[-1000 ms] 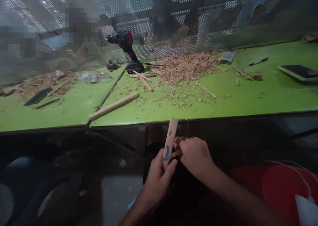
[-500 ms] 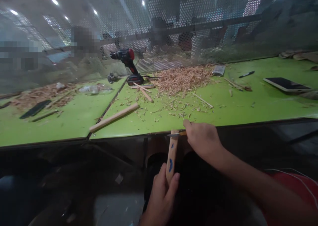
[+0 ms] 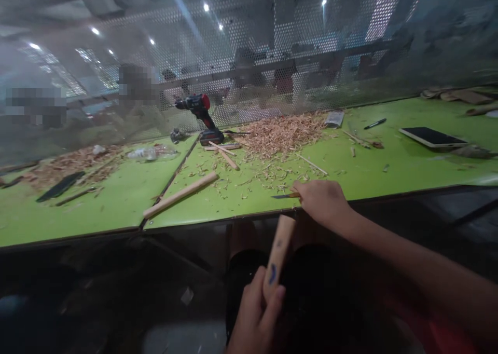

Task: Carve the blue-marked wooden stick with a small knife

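Note:
My left hand (image 3: 259,310) is closed around the lower part of a pale wooden stick (image 3: 280,250), which tilts up above my lap and bears blue marks. In my right hand (image 3: 322,201), closed at the table's front edge, is a carving knife (image 3: 286,195). Its blade points left and stands apart from the stick's upper end. The knife's handle is mostly covered by my fingers. Behind the knife, wood shavings (image 3: 286,133) lie in a heap with loose curls scattered in front.
On the green table (image 3: 194,208) lie a wooden rod (image 3: 181,194), thin sticks (image 3: 225,157), a pen (image 3: 375,123) and a tablet (image 3: 431,137). A cordless drill (image 3: 202,118) stands near the perforated screen (image 3: 257,84). Left of it is a clear plastic bottle (image 3: 151,152).
The knife has come off the stick's upper end and moved slightly up and right. The stick has tilted to the right in my left hand. The view has shifted slightly.

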